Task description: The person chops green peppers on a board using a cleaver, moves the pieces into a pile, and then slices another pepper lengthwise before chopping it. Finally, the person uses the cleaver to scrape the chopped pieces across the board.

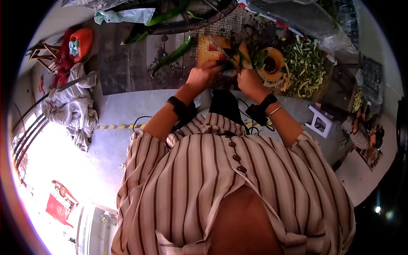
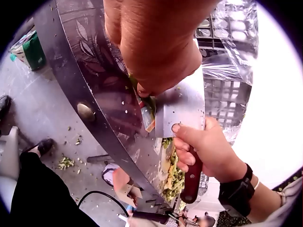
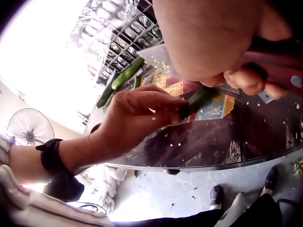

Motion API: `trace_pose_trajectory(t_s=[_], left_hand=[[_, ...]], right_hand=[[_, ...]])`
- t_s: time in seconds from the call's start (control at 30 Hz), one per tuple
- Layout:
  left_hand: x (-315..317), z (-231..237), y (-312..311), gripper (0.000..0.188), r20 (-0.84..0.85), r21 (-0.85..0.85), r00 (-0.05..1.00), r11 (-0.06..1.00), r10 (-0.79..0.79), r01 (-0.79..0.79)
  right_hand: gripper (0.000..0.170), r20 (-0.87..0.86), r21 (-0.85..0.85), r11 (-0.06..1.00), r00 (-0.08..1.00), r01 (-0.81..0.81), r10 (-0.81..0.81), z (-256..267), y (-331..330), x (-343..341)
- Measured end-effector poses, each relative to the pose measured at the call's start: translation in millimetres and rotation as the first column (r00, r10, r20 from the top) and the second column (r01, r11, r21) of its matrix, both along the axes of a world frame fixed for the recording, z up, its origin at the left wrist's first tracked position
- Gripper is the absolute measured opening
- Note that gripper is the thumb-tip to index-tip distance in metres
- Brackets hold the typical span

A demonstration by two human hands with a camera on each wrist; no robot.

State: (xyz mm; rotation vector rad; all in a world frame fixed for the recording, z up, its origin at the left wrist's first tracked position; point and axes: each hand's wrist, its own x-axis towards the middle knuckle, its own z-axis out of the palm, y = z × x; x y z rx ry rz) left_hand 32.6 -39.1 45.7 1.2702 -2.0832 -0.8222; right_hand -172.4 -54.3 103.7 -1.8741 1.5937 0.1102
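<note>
The right hand (image 2: 208,146) grips the red-brown handle (image 2: 191,182) of a wide cleaver, its blade (image 2: 182,109) close beside the left hand in the left wrist view. Between its fingers and thumb the left hand (image 3: 142,111) pinches a dark green vegetable piece (image 3: 201,100), held over a patterned orange and blue board (image 3: 217,108). In the head view the left hand (image 1: 204,75) and right hand (image 1: 251,83) are close together at the table's near edge. A long green pepper (image 1: 175,56) lies to their left.
Chopped green pieces (image 1: 305,63) are heaped on the table's right, beside an orange-rimmed round item (image 1: 272,63). More long green vegetables (image 1: 168,16) lie at the back near a plastic bag (image 1: 124,16). A white stool (image 1: 318,122) stands on the floor at right.
</note>
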Motion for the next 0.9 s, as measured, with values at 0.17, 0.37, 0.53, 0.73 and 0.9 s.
trace_pose_trajectory(t_s=[0.17,0.37,0.53,0.73,0.9], left_hand=[[-4,-3,0,0.02,0.004,-0.008,1.0,1.0,-0.004,0.004],[-3,-1,-3,0.022,0.006,-0.006,1.0,1.0,0.006,-0.006],[-5,1,-2,0.022,0.047,0.019,0.999,1.0,-0.01,0.009],[-5,-1,-2,0.023,0.07,0.01,0.997,1.0,-0.013,0.012],[-5,-2,-2,0.024,0.046,-0.012,0.999,1.0,0.0,0.0]], right_hand=[[0.02,0.085,-0.077,0.997,0.996,0.006,0.001,-16,-22,14],[0.021,0.049,-0.055,0.998,0.998,0.03,-0.027,2,-25,9],[0.021,-0.023,-0.008,0.999,0.998,-0.054,0.054,21,-7,-1],[0.025,-0.064,0.092,0.987,0.989,-0.131,0.137,15,-5,-6],[0.024,-0.061,0.013,0.99,0.988,-0.142,0.142,8,-1,-9]])
